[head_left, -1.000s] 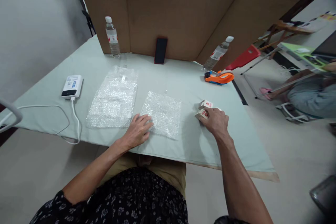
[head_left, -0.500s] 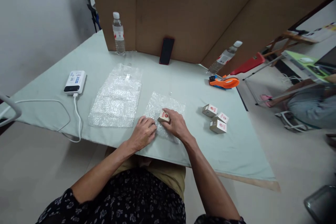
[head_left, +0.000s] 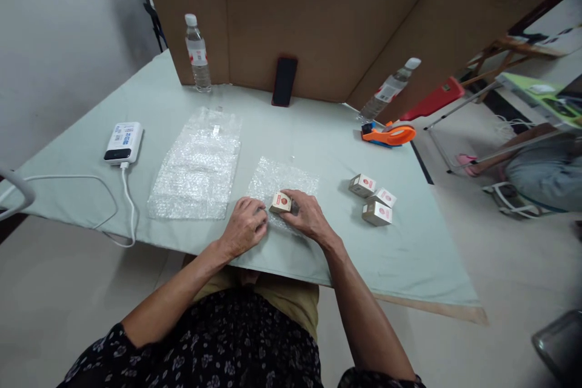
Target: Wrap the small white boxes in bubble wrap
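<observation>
My right hand (head_left: 309, 215) is closed on a small box (head_left: 280, 202) with a red mark on its top. It holds the box over a small sheet of bubble wrap (head_left: 266, 177) that lies flat on the table. At the left edge of that sheet is my left hand (head_left: 247, 225), fingers curled and pressed together on the wrap; its fingertips are partly hidden. A narrow gap separates the left fingers from the box. Further right stand three similar small boxes (head_left: 377, 214), close together. To the left lies a larger piece of bubble wrap (head_left: 195, 170).
An orange and blue tape dispenser (head_left: 390, 135) is at the right edge, near a tilted water bottle (head_left: 388, 94). A phone (head_left: 285, 81) leans on the cardboard panel (head_left: 295, 12). Another bottle (head_left: 198, 57) and a cabled power bank (head_left: 124, 142) are left. A person sits far right.
The small box has turned a little in my right hand and sits slightly nearer the left fingers. The whole view has shifted slightly. Both hands stay at the small sheet.
</observation>
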`<act>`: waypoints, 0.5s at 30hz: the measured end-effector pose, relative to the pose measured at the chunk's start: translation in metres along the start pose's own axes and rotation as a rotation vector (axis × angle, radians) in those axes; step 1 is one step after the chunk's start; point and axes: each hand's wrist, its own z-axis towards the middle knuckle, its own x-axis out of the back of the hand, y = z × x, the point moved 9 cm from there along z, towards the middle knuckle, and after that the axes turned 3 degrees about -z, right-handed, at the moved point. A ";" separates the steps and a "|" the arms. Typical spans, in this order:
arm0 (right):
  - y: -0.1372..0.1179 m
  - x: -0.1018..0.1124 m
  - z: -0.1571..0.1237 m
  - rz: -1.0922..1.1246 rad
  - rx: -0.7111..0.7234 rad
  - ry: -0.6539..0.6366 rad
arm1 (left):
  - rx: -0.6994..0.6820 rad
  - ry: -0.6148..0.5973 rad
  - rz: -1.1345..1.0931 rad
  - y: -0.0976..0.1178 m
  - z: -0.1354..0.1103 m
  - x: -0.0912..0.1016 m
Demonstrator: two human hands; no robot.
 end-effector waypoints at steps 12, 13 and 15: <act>0.008 0.023 -0.010 0.305 -0.007 -0.118 | 0.141 0.017 -0.203 -0.014 0.028 0.000; 0.008 0.028 -0.014 0.319 -0.002 -0.110 | 0.156 0.015 -0.224 -0.017 0.030 -0.001; 0.006 0.034 -0.021 0.279 0.015 -0.068 | 0.177 0.008 -0.265 -0.020 0.034 -0.002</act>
